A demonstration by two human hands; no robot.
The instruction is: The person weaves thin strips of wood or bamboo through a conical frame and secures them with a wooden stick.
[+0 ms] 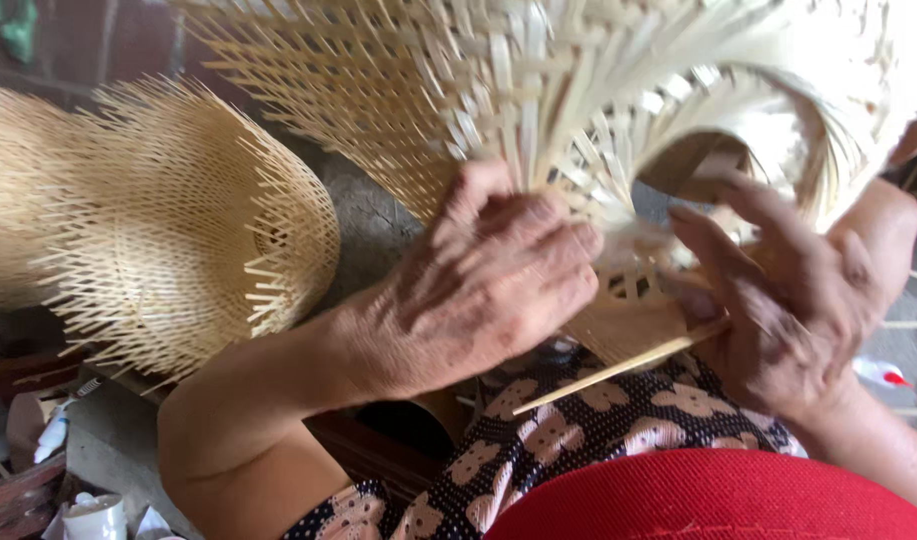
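A half-woven bamboo basket [428,90] of pale flat strips fills the upper middle, its loose ends fanning out. My left hand [488,290] presses on the weave at its lower edge, fingers curled over the strips. My right hand [788,290] grips the strips from the right, thumb and fingers bent around a bundle near the curled rim [738,110]. A single loose bamboo strip [618,365] slants out below the hands, over my lap in dark floral cloth [578,430].
A finished-looking stack of conical woven baskets [148,230] lies on its side at the left. A red cloth edge [708,500] is at the bottom. Small white containers [93,515] and clutter sit at the lower left on the floor.
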